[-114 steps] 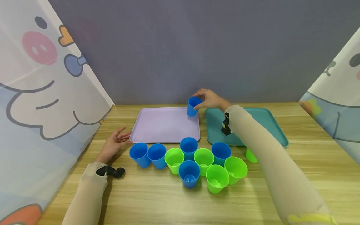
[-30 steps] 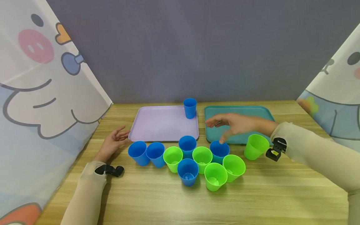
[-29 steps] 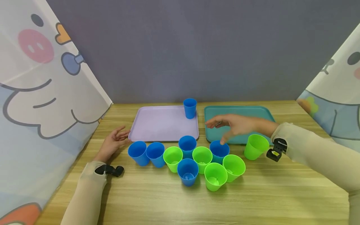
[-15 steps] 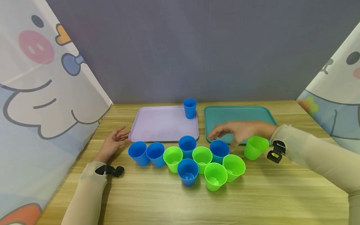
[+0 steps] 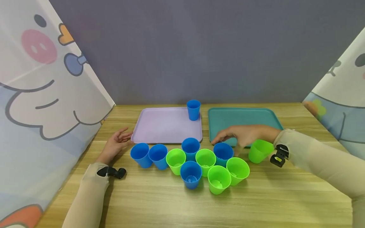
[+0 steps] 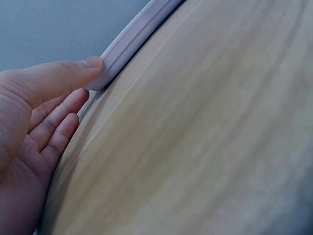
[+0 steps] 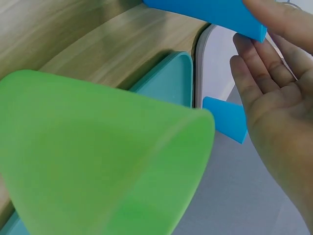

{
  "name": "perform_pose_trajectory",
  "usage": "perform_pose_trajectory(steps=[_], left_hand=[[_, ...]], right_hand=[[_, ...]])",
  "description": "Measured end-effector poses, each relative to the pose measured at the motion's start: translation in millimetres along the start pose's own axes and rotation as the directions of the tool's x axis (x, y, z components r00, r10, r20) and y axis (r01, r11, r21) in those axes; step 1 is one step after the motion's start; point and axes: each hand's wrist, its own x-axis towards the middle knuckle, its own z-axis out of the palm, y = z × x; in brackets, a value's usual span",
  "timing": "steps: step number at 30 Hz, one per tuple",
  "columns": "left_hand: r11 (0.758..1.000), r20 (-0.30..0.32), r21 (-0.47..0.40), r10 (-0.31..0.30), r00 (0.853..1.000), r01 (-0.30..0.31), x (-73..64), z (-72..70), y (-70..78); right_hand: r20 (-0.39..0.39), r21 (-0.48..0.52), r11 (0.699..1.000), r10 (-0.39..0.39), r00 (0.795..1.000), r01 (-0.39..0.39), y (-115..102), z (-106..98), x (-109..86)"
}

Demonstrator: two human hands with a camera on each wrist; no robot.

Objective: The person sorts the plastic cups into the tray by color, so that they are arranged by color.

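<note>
My left hand (image 5: 115, 145) rests relaxed at the lilac tray's (image 5: 165, 126) front left corner; the left wrist view shows its thumb (image 6: 80, 71) on the tray edge. Over at the right, my right hand (image 5: 243, 134) reaches down around a blue cup (image 5: 223, 152), fingers on the left of its rim and thumb on the right. The right wrist view has that cup (image 7: 220, 14) between thumb and spread fingers (image 7: 259, 68), with fingertips right at the rim. Another blue cup (image 5: 193, 110) stands upright on the lilac tray's back right corner.
In front of the trays stand several more blue cups (image 5: 191, 175) and green cups (image 5: 219, 180), close together and upright. A green cup (image 5: 259, 152) sits under my right wrist. The teal tray (image 5: 242, 114) lies behind my right hand. A grey panel (image 5: 199, 50) closes the back.
Earlier my right hand held a blue cup over the lilac tray; that cup now stands there, released. The right hand has moved right and down to another blue cup. The left hand stays put.
</note>
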Motion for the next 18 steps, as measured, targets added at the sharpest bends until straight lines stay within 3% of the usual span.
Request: perform_pose_trajectory(steps=[7,18], left_hand=[[1.0,0.002,-0.002,0.004,1.0,-0.004,-0.5,-0.4,0.1],[1.0,0.004,-0.02,0.009,1.0,-0.009,-0.7,0.8,-0.4]], right_hand=[[0.014,0.002,0.997,-0.083,0.996,0.083,2.4,-0.4,2.0],[-0.005,-0.04,0.995,-0.097,0.995,0.097,-5.6,-11.5,0.7]])
